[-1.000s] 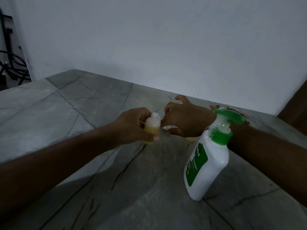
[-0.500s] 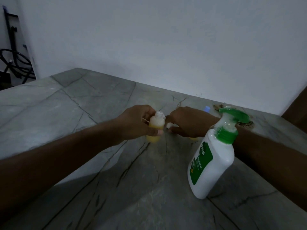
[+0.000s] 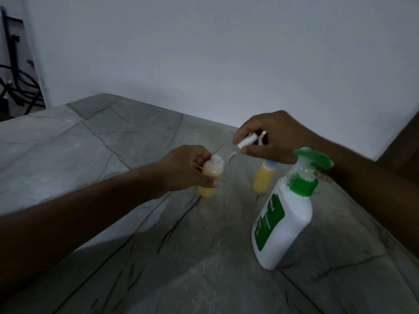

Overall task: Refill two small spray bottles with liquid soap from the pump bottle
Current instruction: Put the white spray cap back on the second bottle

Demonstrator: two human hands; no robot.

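Note:
My left hand [image 3: 184, 168] grips a small clear spray bottle [image 3: 209, 177] of yellow soap, its neck uncapped, just above the grey stone table [image 3: 113, 155]. My right hand [image 3: 269, 138] pinches the white spray head [image 3: 247, 141] a little above and right of that neck, with its thin dip tube slanting down toward the opening. A second small bottle [image 3: 264, 177] of yellow soap stands on the table below my right hand, with a pale blue cap. The white pump bottle [image 3: 283, 218] with a green pump and label stands at the right front.
A white wall runs along the table's far edge. Black cables and a dark frame [image 3: 13, 87] hang at the far left beyond the table. A dark brown surface [image 3: 408, 137] shows at the right edge.
My right hand has risen from the table with the spray head and brought it up over the held bottle, uncovering the second bottle. The left hand keeps its hold.

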